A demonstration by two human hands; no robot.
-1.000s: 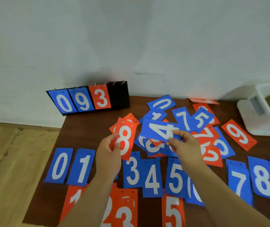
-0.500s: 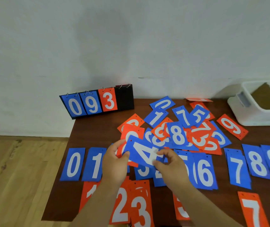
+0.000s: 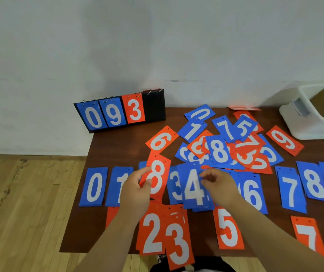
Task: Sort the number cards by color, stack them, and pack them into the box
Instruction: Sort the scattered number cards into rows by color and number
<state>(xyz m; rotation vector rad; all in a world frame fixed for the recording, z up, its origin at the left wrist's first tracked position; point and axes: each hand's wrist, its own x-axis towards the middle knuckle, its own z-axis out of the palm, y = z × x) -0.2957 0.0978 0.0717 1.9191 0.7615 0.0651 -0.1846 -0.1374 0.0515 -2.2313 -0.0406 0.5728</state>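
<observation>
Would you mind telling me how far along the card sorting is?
Partly done: blue cards lie in a row by number, red cards in a nearer row. In hand: the left hand holds a red 8 card, and the right hand pinches a blue 4 card over the blue row. Remaining: the mixed pile, stacking, and the white box, which shows no cards.

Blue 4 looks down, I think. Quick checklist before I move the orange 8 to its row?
1. Left hand grips orange 8 card: ok.
2. Blue 4 card lies in blue row, between blue 3 card and blue 6 card: ok.
3. Right hand clear of blue 4 card: cannot tell, blurred.
4. Free spot right of orange 7 card: cannot tell, cut off.
5. White box open: ok.
</observation>
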